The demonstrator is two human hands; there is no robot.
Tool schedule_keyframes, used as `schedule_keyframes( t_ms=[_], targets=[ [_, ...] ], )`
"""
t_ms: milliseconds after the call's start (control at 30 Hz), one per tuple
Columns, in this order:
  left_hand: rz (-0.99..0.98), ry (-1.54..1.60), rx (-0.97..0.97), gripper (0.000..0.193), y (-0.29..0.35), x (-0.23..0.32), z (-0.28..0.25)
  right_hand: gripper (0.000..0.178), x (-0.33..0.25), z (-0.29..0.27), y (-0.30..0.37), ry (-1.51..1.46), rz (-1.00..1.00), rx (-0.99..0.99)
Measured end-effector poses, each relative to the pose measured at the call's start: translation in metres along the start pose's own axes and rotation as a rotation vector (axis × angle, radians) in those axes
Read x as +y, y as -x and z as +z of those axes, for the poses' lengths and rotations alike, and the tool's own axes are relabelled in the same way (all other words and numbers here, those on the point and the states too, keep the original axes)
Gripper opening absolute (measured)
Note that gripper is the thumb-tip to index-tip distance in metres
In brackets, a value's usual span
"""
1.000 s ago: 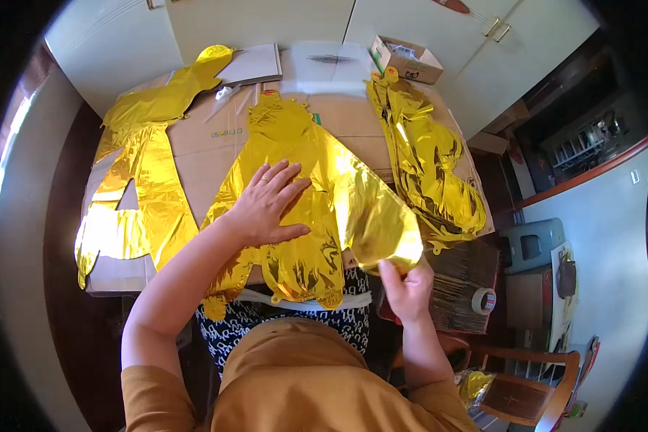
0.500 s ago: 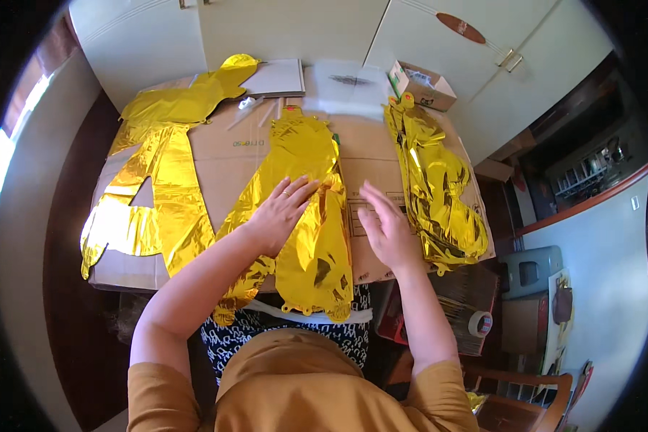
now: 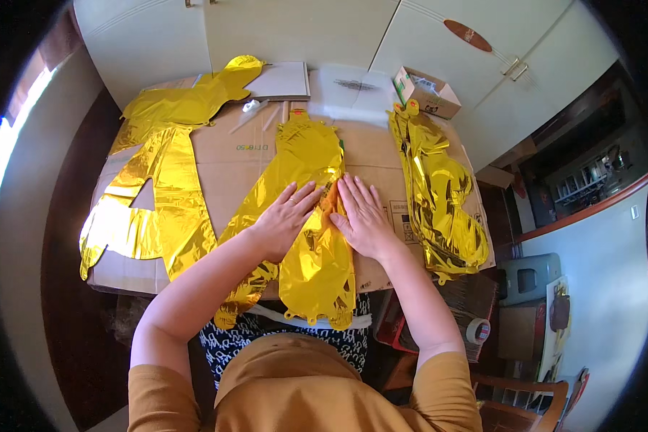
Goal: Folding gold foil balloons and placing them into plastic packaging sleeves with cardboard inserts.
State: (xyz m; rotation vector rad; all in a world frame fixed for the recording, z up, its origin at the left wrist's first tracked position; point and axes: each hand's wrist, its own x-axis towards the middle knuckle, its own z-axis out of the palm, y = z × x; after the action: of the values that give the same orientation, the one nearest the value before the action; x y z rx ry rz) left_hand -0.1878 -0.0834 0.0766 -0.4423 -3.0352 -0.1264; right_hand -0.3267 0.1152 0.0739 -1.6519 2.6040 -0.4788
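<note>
left grip [image 3: 284,222], foil [image 3: 315,265] apparently beneath

Matt cardboard tabletop [image 3: 230,171], glossy creased gold foil sheet [image 3: 313,268] over its near edge, crumpled shiny foil bundle [image 3: 443,183] by its right edge, dull cardboard box [image 3: 439,106] at its far-right corner
</note>
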Motion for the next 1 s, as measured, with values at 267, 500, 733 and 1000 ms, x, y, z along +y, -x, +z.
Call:
schedule_keyframes(
  t_ms=[267, 500, 733, 1000],
  targets=[
    [-0.092, 0.295, 0.376, 0.062, 0.014, 0.002, -0.027, 0.075, 0.001, -0.004, 0.001, 0.071, 0.011, -0.062],
    [-0.209, 0.269, 0.415, 0.051, 0.052, -0.016, -0.012, 0.072, -0.003, -0.009, -0.006, 0.017, 0.010, -0.095],
    [-0.236, 0.275, 0.405, 0.048, 0.056, -0.013, -0.006, 0.067, -0.005, -0.008, -0.009, 0.064, 0.019, -0.123],
    [-0.268, 0.255, 0.390, 0.048, 0.060, -0.010, -0.007, 0.068, -0.007, -0.005, -0.007, 0.092, 0.001, -0.109]
  ],
)
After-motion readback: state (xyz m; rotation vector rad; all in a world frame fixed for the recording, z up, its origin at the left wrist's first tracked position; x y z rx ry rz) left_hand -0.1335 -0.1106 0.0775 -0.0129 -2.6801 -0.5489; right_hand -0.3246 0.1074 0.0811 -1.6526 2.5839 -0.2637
